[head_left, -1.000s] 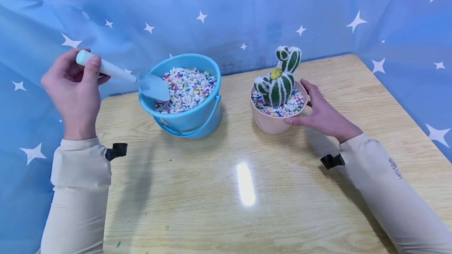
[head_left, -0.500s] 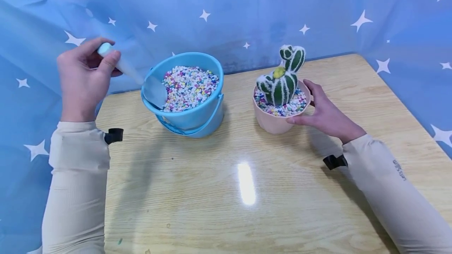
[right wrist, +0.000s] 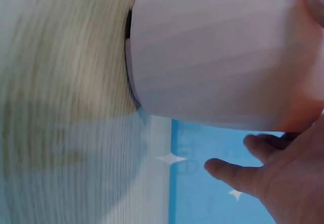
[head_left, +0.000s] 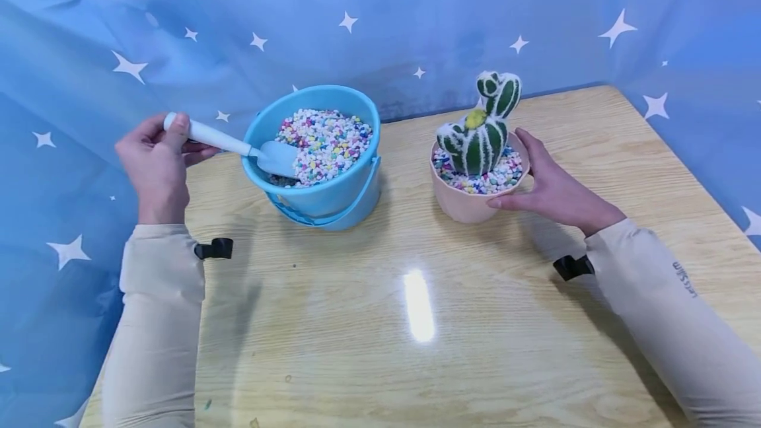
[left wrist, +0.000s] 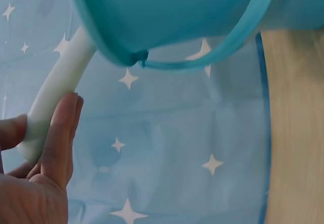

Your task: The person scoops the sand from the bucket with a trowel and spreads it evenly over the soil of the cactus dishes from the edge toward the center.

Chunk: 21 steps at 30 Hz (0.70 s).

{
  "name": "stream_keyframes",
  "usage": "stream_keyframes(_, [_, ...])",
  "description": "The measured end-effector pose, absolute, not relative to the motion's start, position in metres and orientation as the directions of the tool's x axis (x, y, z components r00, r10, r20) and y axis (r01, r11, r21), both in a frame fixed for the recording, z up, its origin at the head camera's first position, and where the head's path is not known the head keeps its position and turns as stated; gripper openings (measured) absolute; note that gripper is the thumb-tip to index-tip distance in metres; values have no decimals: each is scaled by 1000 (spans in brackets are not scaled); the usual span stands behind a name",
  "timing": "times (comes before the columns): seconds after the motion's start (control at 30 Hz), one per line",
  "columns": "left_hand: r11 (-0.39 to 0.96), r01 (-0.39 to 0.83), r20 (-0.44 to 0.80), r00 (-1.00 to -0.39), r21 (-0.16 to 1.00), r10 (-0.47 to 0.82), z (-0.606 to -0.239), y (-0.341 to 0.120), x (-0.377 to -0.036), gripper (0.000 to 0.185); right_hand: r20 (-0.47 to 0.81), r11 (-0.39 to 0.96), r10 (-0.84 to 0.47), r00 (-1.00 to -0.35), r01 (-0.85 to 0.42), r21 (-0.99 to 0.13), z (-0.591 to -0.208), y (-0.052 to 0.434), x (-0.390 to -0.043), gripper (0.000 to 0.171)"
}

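My left hand (head_left: 156, 167) holds a toy shovel by its pale blue handle (head_left: 218, 138), thumb on top near the end. The shovel's blade (head_left: 277, 160) lies inside the light blue bucket (head_left: 318, 205), at the left edge of the multicoloured pebbles (head_left: 335, 141). In the left wrist view the handle (left wrist: 58, 87) runs from my fingers up behind the bucket's rim. My right hand (head_left: 555, 190) grips the rim of a pink flowerpot (head_left: 460, 202) from the right. A green cactus with white fuzz (head_left: 478, 147) stands in it among similar pebbles.
Both containers stand toward the back of a wooden table (head_left: 333, 335). The bucket's handle (head_left: 351, 202) hangs down its front side. A blue cloth with white stars (head_left: 392, 18) rises behind and beside the table.
My left hand rises, tipping the shovel's blade steeply into the pebbles, then drops lower, bringing the shovel flatter with its blade farther in from the rim. My right hand stays on the flowerpot.
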<state>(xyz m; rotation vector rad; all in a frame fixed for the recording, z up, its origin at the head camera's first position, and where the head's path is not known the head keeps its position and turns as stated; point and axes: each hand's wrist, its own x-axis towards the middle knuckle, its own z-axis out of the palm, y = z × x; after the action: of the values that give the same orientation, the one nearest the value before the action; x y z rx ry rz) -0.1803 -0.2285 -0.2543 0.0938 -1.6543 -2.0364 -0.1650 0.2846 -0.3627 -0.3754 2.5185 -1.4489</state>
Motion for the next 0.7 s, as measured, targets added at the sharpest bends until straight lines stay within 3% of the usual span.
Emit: stream_keyframes(0.7, [-331, 366, 158, -842, 870, -516, -269, -226, -166, 29, -29, 440, -309, -950, -116, -891, -360, 286, -159, 116])
